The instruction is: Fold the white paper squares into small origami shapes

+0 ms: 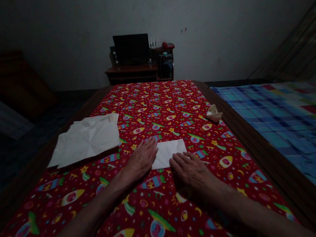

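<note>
A small white sheet of paper (pixel 167 150), roughly rectangular, lies on a red cloth (pixel 169 216) printed with rockets and stars. My left hand (pixel 143 157) rests flat at the paper's left side, its fingers stretched forward and covering that edge. At the lower right edge, my right hand (pixel 191 169) lies palm down, fingertips on the paper and fingers slightly bent. Neither hand grips anything that I can see. Further left is a stack of larger white paper sheets (pixel 84 140) with crease lines. A small folded paper piece (pixel 214 114), cream to brown, sits near the cloth's right edge.
Dark wooden edging (pixel 242 131) runs along the cloth's right side. Beyond it spreads a blue checked cover (pixel 248 112). Against the far wall, a monitor (pixel 132 49) stands on a brown desk (pixel 131 70), with a red telephone (pixel 167 45) beside it. The room is dim.
</note>
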Demonstrator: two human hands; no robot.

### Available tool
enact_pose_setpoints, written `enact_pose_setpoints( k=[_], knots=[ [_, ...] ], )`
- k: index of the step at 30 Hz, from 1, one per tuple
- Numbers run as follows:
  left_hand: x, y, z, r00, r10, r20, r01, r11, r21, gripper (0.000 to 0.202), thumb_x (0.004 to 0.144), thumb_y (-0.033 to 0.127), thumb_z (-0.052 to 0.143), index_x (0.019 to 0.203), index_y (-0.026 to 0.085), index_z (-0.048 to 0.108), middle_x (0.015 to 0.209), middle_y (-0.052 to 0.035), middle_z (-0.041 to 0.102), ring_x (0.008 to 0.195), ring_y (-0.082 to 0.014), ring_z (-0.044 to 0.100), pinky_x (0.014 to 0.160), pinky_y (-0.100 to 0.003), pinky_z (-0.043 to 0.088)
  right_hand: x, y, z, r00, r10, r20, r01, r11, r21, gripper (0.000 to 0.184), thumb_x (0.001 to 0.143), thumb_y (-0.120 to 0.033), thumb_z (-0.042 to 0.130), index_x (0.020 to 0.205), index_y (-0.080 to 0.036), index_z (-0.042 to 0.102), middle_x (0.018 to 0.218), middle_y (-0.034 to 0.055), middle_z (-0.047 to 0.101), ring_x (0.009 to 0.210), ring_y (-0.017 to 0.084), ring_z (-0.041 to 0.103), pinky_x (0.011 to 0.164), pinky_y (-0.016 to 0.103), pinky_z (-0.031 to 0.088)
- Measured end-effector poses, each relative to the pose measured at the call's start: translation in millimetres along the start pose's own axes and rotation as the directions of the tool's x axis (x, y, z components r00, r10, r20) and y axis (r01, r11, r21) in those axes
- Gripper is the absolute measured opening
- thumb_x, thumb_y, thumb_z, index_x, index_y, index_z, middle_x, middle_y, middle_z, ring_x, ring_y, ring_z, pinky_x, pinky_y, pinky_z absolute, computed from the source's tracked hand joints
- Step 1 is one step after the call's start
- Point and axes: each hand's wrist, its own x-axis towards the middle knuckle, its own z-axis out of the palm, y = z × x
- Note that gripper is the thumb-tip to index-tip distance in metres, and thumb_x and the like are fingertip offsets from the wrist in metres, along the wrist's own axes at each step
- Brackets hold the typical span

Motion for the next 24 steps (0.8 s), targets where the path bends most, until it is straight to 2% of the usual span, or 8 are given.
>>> enact_pose_setpoints(
  k=[6, 10, 12, 14, 16, 18, 21, 24],
  knots=[
    [-3, -13, -6.3, 0.989, -0.080, -0.124, 0.043, 0.960, -0.277, 0.053, 0.096, 0.042, 0.023, 0.130, 0.010, 0.048, 0.136, -0.0107, 0.048, 0.128, -0.0181, 0.043, 0.110, -0.036, 0.034, 14, -2, 1, 1.000, 0.014, 0.000, -0.014, 1.000, -0.021, 0.024, 0.079, -0.004, 0.048, 0.099, -0.012, 0.058, 0.090, 0.0144, 0.065, 0.080, 0.023, 0.060, 0.063, 0.031, 0.048],
    [1, -19, -15.4, 0.961, -0.218, -0.169, 0.144, 0.920, -0.364, 0.052, 0.094, 0.044, 0.030, 0.131, 0.012, 0.047, 0.132, -0.0120, 0.052, 0.121, -0.0222, 0.051, 0.105, -0.039, 0.040, 9, 18, 4, 0.944, 0.251, -0.216, -0.165, 0.922, 0.352, 0.023, 0.082, -0.011, 0.047, 0.098, -0.015, 0.063, 0.086, 0.0101, 0.070, 0.071, 0.018, 0.065, 0.062, 0.026, 0.049],
    [3, -19, -14.9, 0.942, -0.277, -0.188, 0.179, 0.892, -0.415, 0.053, 0.093, 0.041, 0.032, 0.138, 0.014, 0.038, 0.134, -0.0122, 0.051, 0.120, -0.0227, 0.051, 0.103, -0.041, 0.041, 11, 28, 2, 0.823, 0.527, -0.213, -0.254, 0.676, 0.691, 0.026, 0.082, -0.021, 0.048, 0.101, -0.017, 0.066, 0.088, 0.0078, 0.072, 0.071, 0.018, 0.067, 0.063, 0.026, 0.051],
    [3, -14, -12.8, 0.932, -0.271, -0.242, 0.153, 0.896, -0.416, 0.057, 0.092, 0.038, 0.035, 0.143, 0.015, 0.025, 0.140, -0.0129, 0.043, 0.127, -0.0230, 0.045, 0.104, -0.042, 0.039, 15, 34, -1, 0.674, 0.738, 0.000, -0.261, 0.238, 0.935, 0.030, 0.079, -0.032, 0.053, 0.101, -0.018, 0.068, 0.088, 0.0061, 0.073, 0.072, 0.019, 0.068, 0.063, 0.028, 0.052],
    [1, -4, -12.5, 0.936, -0.164, -0.313, 0.059, 0.945, -0.320, 0.063, 0.091, 0.036, 0.039, 0.146, 0.016, 0.015, 0.148, -0.0135, 0.029, 0.136, -0.0242, 0.028, 0.110, -0.044, 0.031, 20, 34, -3, 0.597, 0.752, 0.277, -0.204, -0.191, 0.960, 0.037, 0.071, -0.037, 0.062, 0.101, -0.017, 0.069, 0.086, 0.0062, 0.073, 0.069, 0.020, 0.068, 0.060, 0.029, 0.053],
    [-2, 9, -15.6, 0.953, 0.035, -0.302, -0.094, 0.979, -0.183, 0.070, 0.090, 0.038, 0.044, 0.147, 0.017, 0.008, 0.153, -0.0131, 0.014, 0.140, -0.0255, 0.014, 0.113, -0.046, 0.024, 24, 30, -3, 0.598, 0.661, 0.454, -0.146, -0.467, 0.872, 0.040, 0.064, -0.035, 0.068, 0.099, -0.016, 0.069, 0.087, 0.0070, 0.073, 0.068, 0.020, 0.068, 0.058, 0.029, 0.052],
    [-6, 29, -23.7, 0.943, 0.266, -0.202, -0.268, 0.963, 0.017, 0.085, 0.081, 0.052, 0.056, 0.146, 0.019, 0.013, 0.153, -0.0142, 0.011, 0.141, -0.0313, 0.010, 0.113, -0.052, 0.017, 24, 22, 0, 0.638, 0.576, 0.510, -0.071, -0.616, 0.785, 0.037, 0.062, -0.030, 0.071, 0.097, -0.017, 0.070, 0.089, 0.0065, 0.073, 0.070, 0.019, 0.068, 0.063, 0.028, 0.053],
    [-7, 41, -28.3, 0.946, 0.314, -0.084, -0.303, 0.945, 0.127, 0.071, 0.085, 0.039, 0.055, 0.144, 0.018, 0.022, 0.152, -0.0118, 0.019, 0.140, -0.0296, 0.013, 0.113, -0.052, 0.015, 23, 16, 6, 0.653, 0.551, 0.519, -0.061, -0.644, 0.762, 0.038, 0.061, -0.029, 0.073, 0.097, -0.018, 0.070, 0.084, 0.0050, 0.073, 0.066, 0.016, 0.067, 0.064, 0.026, 0.052]
  ],
)
